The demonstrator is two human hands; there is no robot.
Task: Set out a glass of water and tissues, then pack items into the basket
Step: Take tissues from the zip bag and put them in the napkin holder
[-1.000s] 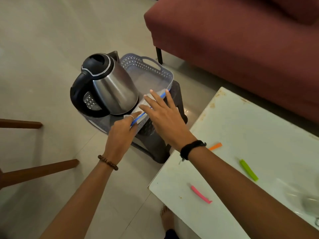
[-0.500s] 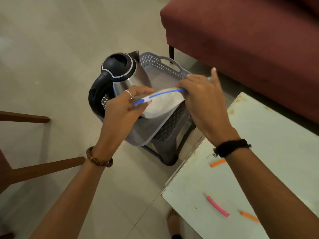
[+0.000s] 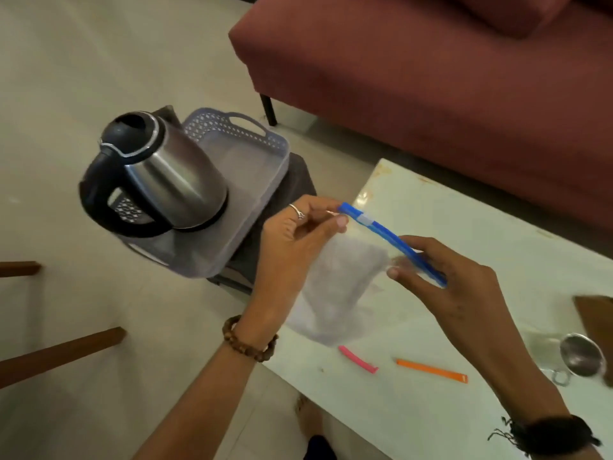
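Head view: we see pink clip and orange clip on table. Above its edge, left hand and right hand pinch blue clip on bag. Beyond, kettle sits in basket.

Motion blur smears the bag, leaving its contents unreadable. The kettle hides the basket's near-left corner; the basket covers most of the dark stool beneath. At the right edge, a brown board and a metal strainer are cut off. The sofa runs out of frame.
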